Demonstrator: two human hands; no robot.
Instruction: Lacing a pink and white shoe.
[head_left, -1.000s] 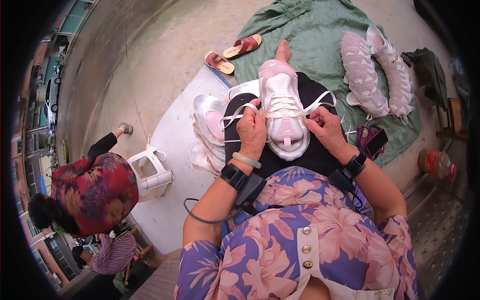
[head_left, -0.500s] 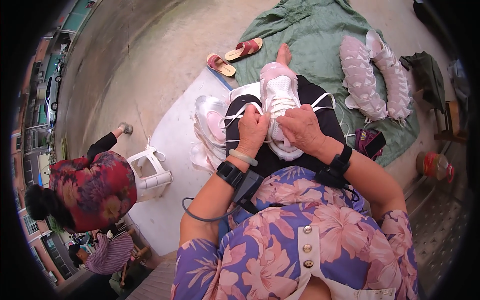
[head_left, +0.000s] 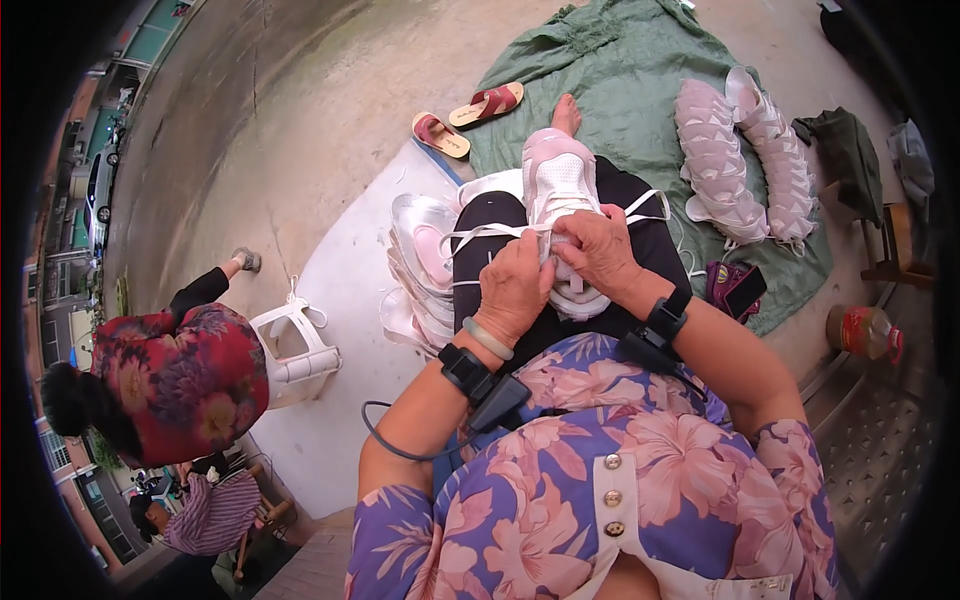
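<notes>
A pink and white sneaker [head_left: 562, 178] rests across my black-clad lap, its toe pointing away from me. White shoelaces [head_left: 488, 232] run through its eyelets, with loose ends looping out to both sides. My left hand [head_left: 516, 288] is closed at the left side of the lacing, fingertips pinching the lace. On the other side, my right hand [head_left: 600, 252] bends over the tongue, its thumb and fingers pressed together on the lace. The fingers cover the upper eyelets and part of the shoe's opening.
Stacked shoe uppers [head_left: 715, 155] lie in two rows on a green cloth [head_left: 620, 85]. More pale shoe pieces [head_left: 420, 250] sit left of my lap. Red sandals [head_left: 488, 103], a phone [head_left: 745, 290], a plastic jar [head_left: 862, 332] and a white stool [head_left: 300, 350] surround me. Two people are at left.
My left hand has drawn back toward me, down beside the shoe's opening. My right hand has shifted slightly forward over the lacing. The shoe stays on my lap.
</notes>
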